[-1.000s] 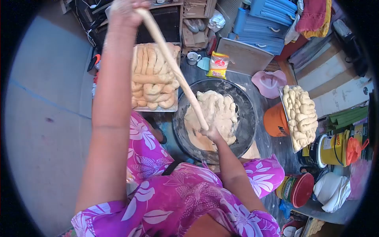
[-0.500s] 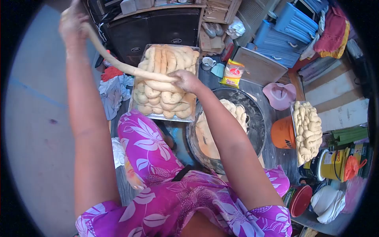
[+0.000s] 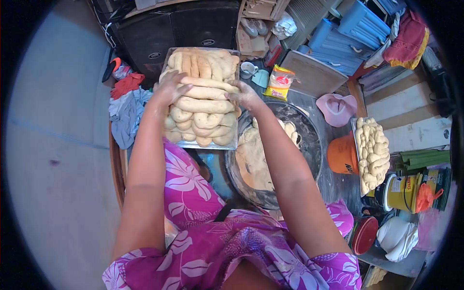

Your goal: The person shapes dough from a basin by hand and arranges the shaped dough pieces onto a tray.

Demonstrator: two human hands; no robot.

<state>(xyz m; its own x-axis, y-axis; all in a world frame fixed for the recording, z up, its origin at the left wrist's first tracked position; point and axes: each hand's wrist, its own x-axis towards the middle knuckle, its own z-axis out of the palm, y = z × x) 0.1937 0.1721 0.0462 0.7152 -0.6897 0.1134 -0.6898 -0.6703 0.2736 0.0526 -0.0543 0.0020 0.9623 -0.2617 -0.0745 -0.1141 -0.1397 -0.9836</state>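
Note:
A metal tray [image 3: 233, 143] is piled with thick, pale ropes of raw dough, some lengthwise at the far end and others laid across. My left hand [image 3: 169, 90] grips the left end of a dough rope [image 3: 207, 92] on top of the pile, thumb and fingers around it. At the right end, my right hand [image 3: 247, 97] holds the dough where it bends, its fingertips hidden in part. Flour dusts both hands. Beside the tray, a wide black basin [image 3: 316, 159] holds a flat mass of dough [image 3: 250, 162] and some rolled pieces.
A second tray of dough pieces [image 3: 373, 157] rests on an orange bucket [image 3: 342, 153] at the right. Behind the basin stand a yellow flour packet [image 3: 279, 83] and a cup [image 3: 248, 70]. Cloths [image 3: 126, 118] lie left of the tray, and dark speakers [image 3: 150, 41] stand behind.
My left hand has come down from the upper left, bringing the stretched dough rope onto the pile. My right hand has shifted slightly right. The view has also moved a little.

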